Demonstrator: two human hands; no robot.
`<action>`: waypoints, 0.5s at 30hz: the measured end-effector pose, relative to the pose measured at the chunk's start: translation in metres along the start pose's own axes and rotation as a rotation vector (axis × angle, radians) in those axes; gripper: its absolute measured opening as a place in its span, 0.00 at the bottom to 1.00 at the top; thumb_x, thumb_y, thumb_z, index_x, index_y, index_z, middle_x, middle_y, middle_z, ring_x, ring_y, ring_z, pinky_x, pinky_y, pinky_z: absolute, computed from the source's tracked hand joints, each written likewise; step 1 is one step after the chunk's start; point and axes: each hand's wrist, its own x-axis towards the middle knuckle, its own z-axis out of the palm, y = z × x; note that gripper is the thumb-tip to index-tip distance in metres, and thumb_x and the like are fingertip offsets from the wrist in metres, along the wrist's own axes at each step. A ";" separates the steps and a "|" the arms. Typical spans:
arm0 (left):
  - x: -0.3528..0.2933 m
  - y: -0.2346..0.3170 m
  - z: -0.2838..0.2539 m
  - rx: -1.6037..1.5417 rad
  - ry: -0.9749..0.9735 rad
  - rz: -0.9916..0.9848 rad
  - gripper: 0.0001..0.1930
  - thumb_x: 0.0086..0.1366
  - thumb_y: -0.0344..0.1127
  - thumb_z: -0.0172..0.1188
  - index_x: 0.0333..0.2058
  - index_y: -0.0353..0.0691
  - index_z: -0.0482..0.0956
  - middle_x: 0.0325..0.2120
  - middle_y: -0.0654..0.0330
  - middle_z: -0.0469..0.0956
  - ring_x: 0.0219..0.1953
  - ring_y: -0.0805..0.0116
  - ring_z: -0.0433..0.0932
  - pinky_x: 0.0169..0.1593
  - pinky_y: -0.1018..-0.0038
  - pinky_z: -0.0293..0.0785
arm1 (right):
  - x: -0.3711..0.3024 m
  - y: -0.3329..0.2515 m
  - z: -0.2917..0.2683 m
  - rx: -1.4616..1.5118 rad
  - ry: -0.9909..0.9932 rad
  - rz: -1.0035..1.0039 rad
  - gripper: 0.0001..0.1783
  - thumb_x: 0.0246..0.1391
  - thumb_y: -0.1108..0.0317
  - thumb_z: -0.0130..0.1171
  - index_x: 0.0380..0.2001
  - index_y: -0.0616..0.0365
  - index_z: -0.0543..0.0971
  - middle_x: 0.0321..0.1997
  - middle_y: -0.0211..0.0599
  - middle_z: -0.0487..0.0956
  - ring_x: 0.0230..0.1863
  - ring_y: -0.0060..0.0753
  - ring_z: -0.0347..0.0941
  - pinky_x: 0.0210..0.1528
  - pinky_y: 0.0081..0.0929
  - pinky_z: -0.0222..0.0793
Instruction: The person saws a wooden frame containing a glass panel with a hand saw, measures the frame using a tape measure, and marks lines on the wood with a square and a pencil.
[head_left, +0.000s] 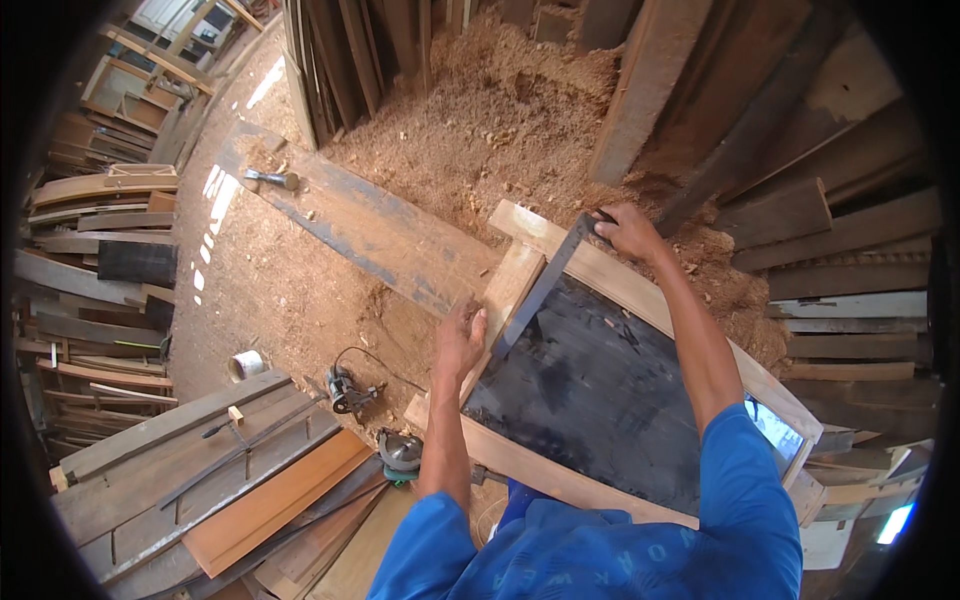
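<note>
My right hand (628, 232) is closed around the dark handle of a handsaw (548, 285). Its long blade slants down and left, across the top of a wooden frame (650, 290) beside the end rail. Around the end rail (513, 285) of that frame, on the left, my left hand (461, 335) is closed near the saw's far end, its thumb uppermost. Some of its fingers are hard to make out. A dark, dusty panel (590, 390) fills the middle of the frame, close in front of my body.
A broad plank (390, 235) carries a hammer (272, 179) at its far end. Left of me are a corded power tool (347, 392), a circular saw (400, 452), a white can (245, 365) and stacked boards (200, 450). Sawdust (460, 110) covers the floor; timber leans at the right.
</note>
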 end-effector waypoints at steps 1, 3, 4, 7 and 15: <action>0.004 0.006 0.002 0.022 -0.031 0.040 0.25 0.68 0.43 0.60 0.57 0.31 0.75 0.50 0.40 0.80 0.55 0.41 0.78 0.59 0.57 0.72 | 0.017 0.007 0.008 -0.016 -0.033 0.011 0.18 0.53 0.64 0.63 0.43 0.66 0.81 0.35 0.59 0.81 0.38 0.50 0.79 0.45 0.42 0.72; 0.007 0.015 0.003 0.040 -0.064 0.059 0.26 0.67 0.44 0.61 0.57 0.30 0.76 0.49 0.40 0.81 0.53 0.42 0.79 0.57 0.57 0.74 | 0.043 0.015 0.026 -0.032 -0.087 0.028 0.18 0.53 0.65 0.63 0.43 0.68 0.81 0.33 0.59 0.80 0.35 0.43 0.79 0.44 0.39 0.72; 0.008 0.019 0.003 0.074 -0.069 0.098 0.27 0.66 0.45 0.63 0.57 0.31 0.76 0.48 0.41 0.81 0.51 0.42 0.79 0.56 0.56 0.74 | 0.053 0.014 0.033 -0.061 -0.113 0.025 0.18 0.54 0.65 0.63 0.44 0.67 0.81 0.33 0.56 0.81 0.35 0.40 0.78 0.44 0.38 0.72; 0.007 0.046 0.000 0.185 -0.068 0.147 0.30 0.62 0.47 0.67 0.57 0.33 0.76 0.46 0.42 0.82 0.47 0.41 0.79 0.53 0.55 0.75 | 0.064 0.007 0.049 -0.003 -0.152 0.049 0.19 0.54 0.63 0.64 0.45 0.65 0.82 0.36 0.53 0.83 0.37 0.42 0.80 0.45 0.39 0.73; 0.019 0.045 0.013 0.292 0.063 0.194 0.27 0.59 0.41 0.70 0.55 0.35 0.78 0.41 0.47 0.84 0.43 0.41 0.79 0.49 0.55 0.75 | 0.076 0.007 0.061 0.151 -0.158 0.161 0.21 0.53 0.61 0.65 0.47 0.65 0.83 0.35 0.50 0.85 0.37 0.35 0.80 0.45 0.37 0.73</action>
